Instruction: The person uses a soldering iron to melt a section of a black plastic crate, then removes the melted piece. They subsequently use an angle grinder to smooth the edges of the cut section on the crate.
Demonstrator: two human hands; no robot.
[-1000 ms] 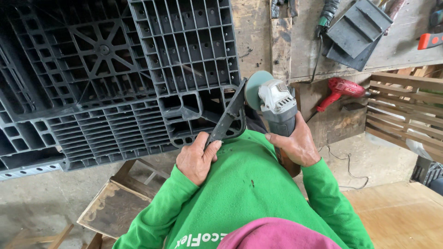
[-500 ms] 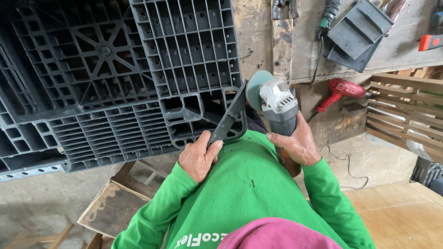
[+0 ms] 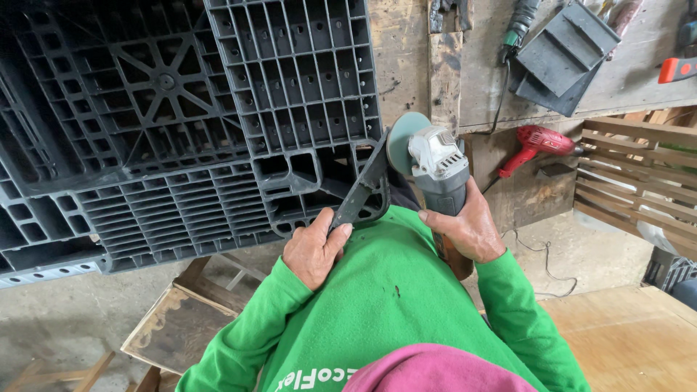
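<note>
The left hand [image 3: 314,250] is clamping the dark plastic strip [image 3: 361,190] while the right hand [image 3: 467,226] is gripping the angle grinder [image 3: 435,168] (disc at the strip's top), so steadying the strip looks key.

Green long-sleeved top, bare hands [image 3: 314,250]

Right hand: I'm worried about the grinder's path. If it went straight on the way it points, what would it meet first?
The right hand drives the angle grinder up-left; its disc would probably first meet the black plastic strip held by the left hand. Depth is unclear.
</note>
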